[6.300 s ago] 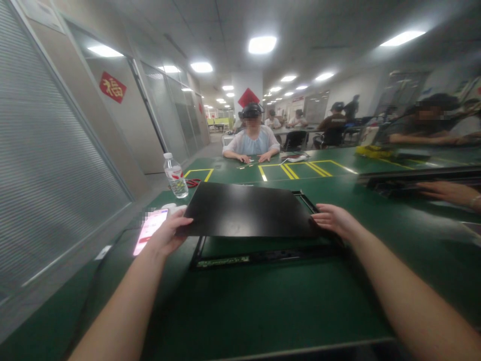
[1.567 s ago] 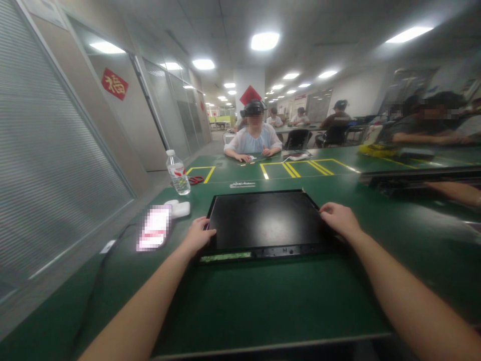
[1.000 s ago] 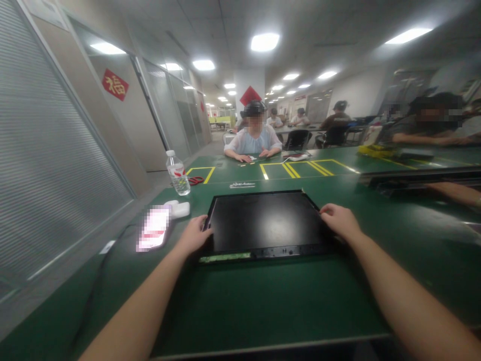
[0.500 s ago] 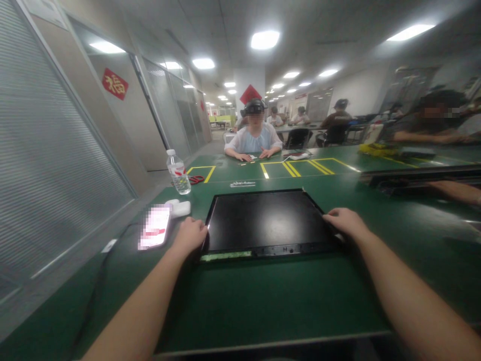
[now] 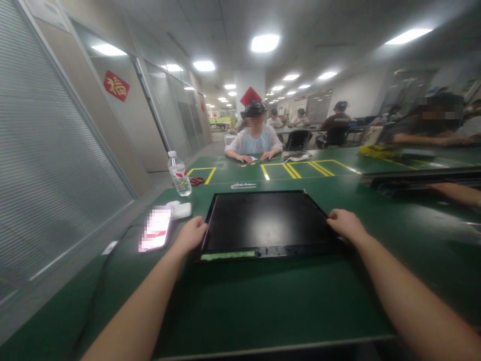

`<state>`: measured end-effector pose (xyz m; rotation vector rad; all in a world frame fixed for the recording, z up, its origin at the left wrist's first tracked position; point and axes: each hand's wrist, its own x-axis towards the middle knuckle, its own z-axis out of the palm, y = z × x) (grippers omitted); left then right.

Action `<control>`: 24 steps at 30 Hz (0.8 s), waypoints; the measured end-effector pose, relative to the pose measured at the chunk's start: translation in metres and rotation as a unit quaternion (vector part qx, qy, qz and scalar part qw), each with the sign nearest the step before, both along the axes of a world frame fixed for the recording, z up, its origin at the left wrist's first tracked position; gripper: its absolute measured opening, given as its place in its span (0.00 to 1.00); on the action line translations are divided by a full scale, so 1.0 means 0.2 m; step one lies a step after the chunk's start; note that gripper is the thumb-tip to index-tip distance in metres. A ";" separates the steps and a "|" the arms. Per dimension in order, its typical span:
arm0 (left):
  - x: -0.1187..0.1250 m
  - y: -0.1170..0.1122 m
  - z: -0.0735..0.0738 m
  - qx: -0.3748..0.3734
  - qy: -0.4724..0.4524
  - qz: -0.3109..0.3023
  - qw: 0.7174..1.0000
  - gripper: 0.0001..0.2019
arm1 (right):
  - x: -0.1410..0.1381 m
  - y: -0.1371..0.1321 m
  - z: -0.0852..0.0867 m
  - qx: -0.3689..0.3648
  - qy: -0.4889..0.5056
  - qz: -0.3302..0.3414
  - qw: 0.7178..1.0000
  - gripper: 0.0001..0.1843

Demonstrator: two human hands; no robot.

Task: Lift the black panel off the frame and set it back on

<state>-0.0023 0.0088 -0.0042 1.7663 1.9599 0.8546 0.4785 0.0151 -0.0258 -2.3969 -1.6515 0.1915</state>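
Note:
A black flat display panel [image 5: 259, 220] with a glossy dark face lies in front of me on the green table. A green circuit strip [image 5: 229, 255] runs along the left part of its near edge. My left hand [image 5: 193, 233] grips the panel's left side, fingers curled at the frame. On the opposite side, my right hand [image 5: 346, 224] is closed on the right edge, with its fingertips partly hidden behind the frame.
Left of the panel are a lit phone [image 5: 156, 229], a white case [image 5: 182, 209], a water bottle [image 5: 179, 174] and red-handled scissors [image 5: 198, 181]. Another person's hand [image 5: 456, 192] rests by a long black part [image 5: 406, 183] at right. A person [image 5: 253, 138] sits opposite.
Both hands keep hold of the panel's sides. My right hand has shifted very slightly to the right; the panel has barely moved.

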 end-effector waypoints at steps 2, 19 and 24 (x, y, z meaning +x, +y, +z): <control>0.01 -0.01 -0.01 0.005 -0.083 0.023 0.996 0.14 | 0.00 0.00 0.00 0.001 0.006 -0.003 1.000 0.09; 0.07 0.05 -0.03 -0.092 -0.523 0.130 0.837 0.12 | 0.02 0.01 -0.03 -0.001 0.031 -0.009 0.999 0.09; 0.08 0.01 0.01 -0.097 -0.528 0.103 0.837 0.26 | 0.02 0.01 -0.03 -0.001 0.031 -0.010 0.999 0.09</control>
